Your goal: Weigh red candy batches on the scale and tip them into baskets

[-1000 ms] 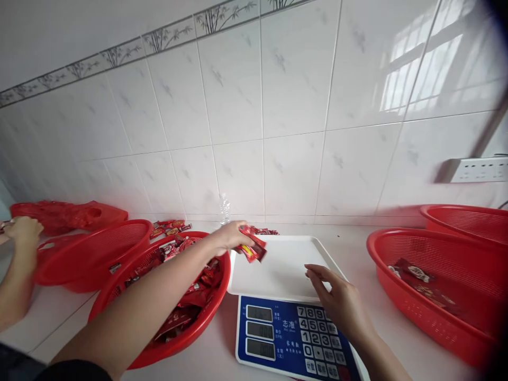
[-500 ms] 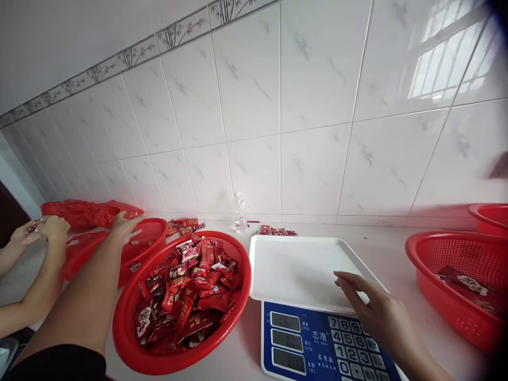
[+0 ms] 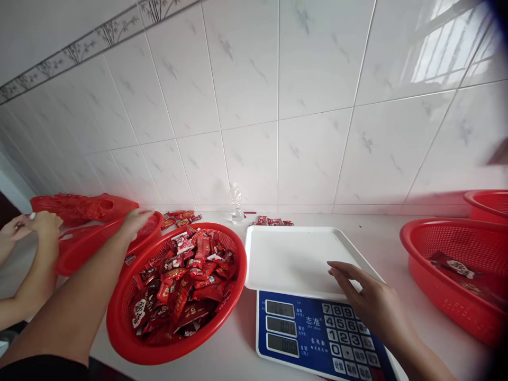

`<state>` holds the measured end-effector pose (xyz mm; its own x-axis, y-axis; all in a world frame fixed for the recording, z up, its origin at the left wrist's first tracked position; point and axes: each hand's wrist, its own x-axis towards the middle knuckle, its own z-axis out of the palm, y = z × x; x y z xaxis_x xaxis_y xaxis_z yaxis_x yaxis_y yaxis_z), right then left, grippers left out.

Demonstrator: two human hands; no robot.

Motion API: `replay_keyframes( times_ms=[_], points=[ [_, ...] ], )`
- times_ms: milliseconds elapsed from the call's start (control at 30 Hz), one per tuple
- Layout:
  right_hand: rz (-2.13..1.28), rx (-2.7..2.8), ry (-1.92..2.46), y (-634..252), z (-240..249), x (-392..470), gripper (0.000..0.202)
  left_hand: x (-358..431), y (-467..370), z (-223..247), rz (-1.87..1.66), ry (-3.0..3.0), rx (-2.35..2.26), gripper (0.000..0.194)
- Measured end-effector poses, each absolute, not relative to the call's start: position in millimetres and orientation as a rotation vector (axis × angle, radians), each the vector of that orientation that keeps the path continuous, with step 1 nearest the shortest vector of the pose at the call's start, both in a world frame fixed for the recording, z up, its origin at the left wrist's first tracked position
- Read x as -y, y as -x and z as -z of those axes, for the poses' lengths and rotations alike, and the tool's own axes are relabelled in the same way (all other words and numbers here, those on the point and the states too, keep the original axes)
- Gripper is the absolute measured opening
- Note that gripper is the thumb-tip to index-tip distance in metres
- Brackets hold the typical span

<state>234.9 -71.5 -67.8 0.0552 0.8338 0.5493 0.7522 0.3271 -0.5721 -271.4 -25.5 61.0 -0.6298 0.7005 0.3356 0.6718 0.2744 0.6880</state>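
My left hand (image 3: 135, 224) reaches out to the far left, above the long red plastic basket (image 3: 99, 246) beyond the candy. Its fingers are stretched forward, slightly blurred, and nothing shows in them. My right hand (image 3: 367, 293) hovers over the blue-and-white electronic scale (image 3: 313, 330), at the front edge of its white tray (image 3: 289, 259). Thumb and index tips come together, with nothing visible between them. Between my arms stands a round red basket (image 3: 148, 355) full of red-wrapped candies (image 3: 184, 288). The scale tray carries nothing.
A red basket (image 3: 444, 307) with a few packets stands at right, another (image 3: 492, 203) behind it. Along the wall are a clear bottle (image 3: 236, 203), small packets (image 3: 272, 220), more candies (image 3: 180, 217) and red plastic bags (image 3: 87, 206). At far left another person's hands (image 3: 37, 225) work.
The view has shifted slightly. My left hand has moved a little to the right, its fingers closer together. My right hand stays over the scale, and the scale's top display reads differently.
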Motion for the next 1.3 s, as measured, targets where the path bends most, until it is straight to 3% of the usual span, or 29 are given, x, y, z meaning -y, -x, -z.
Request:
replay_keyframes(
  times_ms=[133, 200, 267, 367, 433, 567, 633, 800, 1300],
  points=[
    [-0.158, 1.707, 1.444, -233.4, 64.4, 74.2, 0.040, 24.3, 203.5, -41.8, -1.029, -1.663, -2.059, 0.049],
    [-0.176, 1.710, 1.454, -232.7, 63.2, 75.6, 0.037, 31.9, 166.5, -27.8, -0.661, -1.948, -1.680, 0.042],
    [-0.190, 1.715, 1.462, -232.2, 61.9, 76.9, 0.035, 40.5, 135.5, -13.1, -0.342, -2.103, -1.490, 0.047],
    [-0.195, 1.715, 1.460, -231.7, 60.2, 78.0, 0.032, 47.1, 107.1, 5.5, 0.025, -2.203, -1.530, 0.061],
    [-0.193, 1.714, 1.456, -231.6, 59.2, 78.2, 0.032, 45.6, 99.9, 13.0, 0.109, -2.246, -1.618, 0.056],
    [-0.195, 1.712, 1.450, -231.7, 57.7, 78.7, 0.033, 36.3, 104.9, 11.8, -0.027, -2.293, -1.624, 0.025],
    [-0.202, 1.712, 1.446, -231.9, 57.2, 79.2, 0.033, 32.8, 112.4, 3.2, -0.176, -2.266, -1.690, 0.020],
    [-0.206, 1.723, 1.442, -232.3, 56.8, 80.3, 0.031, 33.4, 125.7, -28.0, -0.559, -2.112, -1.733, 0.029],
    [-0.198, 1.728, 1.398, -232.6, 57.8, 80.7, 0.033, 26.1, 78.8, -66.3, -0.672, -2.060, -1.708, 0.032]
  ],
)
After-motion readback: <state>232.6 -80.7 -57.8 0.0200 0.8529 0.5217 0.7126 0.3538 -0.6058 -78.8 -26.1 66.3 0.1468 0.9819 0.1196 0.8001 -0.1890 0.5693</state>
